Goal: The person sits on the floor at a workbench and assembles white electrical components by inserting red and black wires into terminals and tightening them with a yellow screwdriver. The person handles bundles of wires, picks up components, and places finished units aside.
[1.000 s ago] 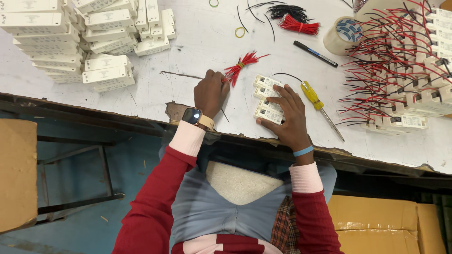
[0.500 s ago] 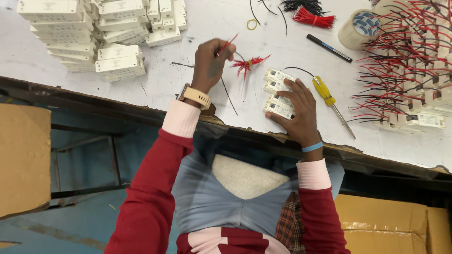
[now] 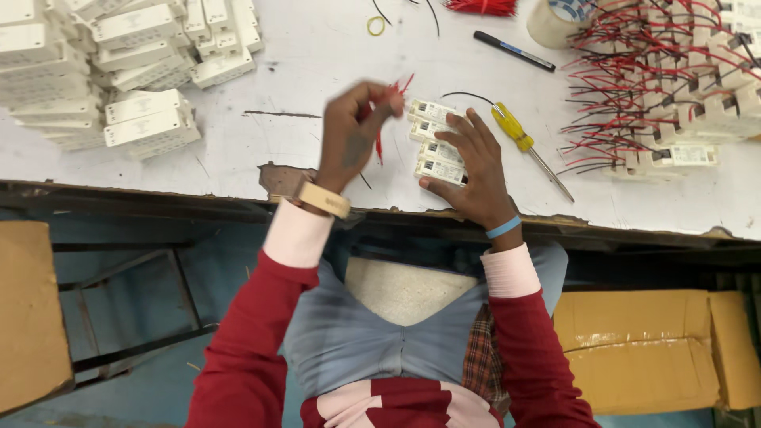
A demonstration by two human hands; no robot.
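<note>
My left hand (image 3: 353, 135), with a tan-strapped watch on the wrist, is raised over the white table (image 3: 301, 71) and pinches a few thin red wires (image 3: 399, 85) between its fingertips. One red strand hangs down beside the hand. My right hand (image 3: 472, 170) lies on a short row of small white rectangular modules (image 3: 434, 131), holding them against the table near its front edge. The red wires are just left of the top module.
A yellow-handled screwdriver (image 3: 511, 127) lies right of the modules. Stacked white boxes (image 3: 119, 71) fill the far left, and wired modules with red and black leads (image 3: 674, 95) the right. A black pen (image 3: 511, 49), a tape roll (image 3: 559, 20) and cardboard boxes (image 3: 642, 349) are nearby.
My left hand has lifted the red wires off the table and carried them right, up to the modules. My right hand stays on the modules.
</note>
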